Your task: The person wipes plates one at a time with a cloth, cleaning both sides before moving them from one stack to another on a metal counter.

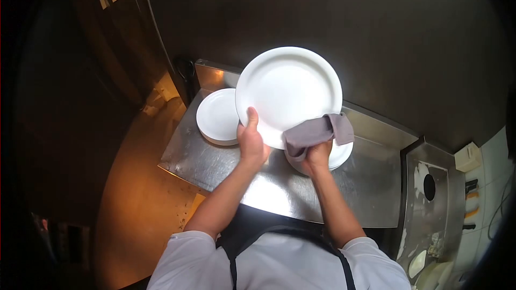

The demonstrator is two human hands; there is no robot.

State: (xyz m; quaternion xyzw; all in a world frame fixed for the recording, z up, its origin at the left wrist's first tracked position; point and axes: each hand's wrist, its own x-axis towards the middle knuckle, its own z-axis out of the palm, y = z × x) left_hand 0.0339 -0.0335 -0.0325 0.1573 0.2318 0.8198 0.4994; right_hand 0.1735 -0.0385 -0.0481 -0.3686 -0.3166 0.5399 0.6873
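Note:
A large round white plate (290,86) is held up and tilted above the metal counter. My left hand (252,140) grips its lower left rim, thumb on the upper face and fingers behind. At the plate's lower right edge, my right hand (318,156) is closed on a grey cloth (312,133) that lies against the rim. To the left, a stack of white plates (217,115) rests on the counter. A second stack of white plates (341,154) stands behind my right hand, partly hidden by the hand and cloth.
The steel counter (371,182) has a raised back edge against a dark wall. At the right is a metal sink area (427,209) with a white dish (417,263) near it. Knives (471,197) hang on the tiled wall. An orange-lit floor (137,182) lies left.

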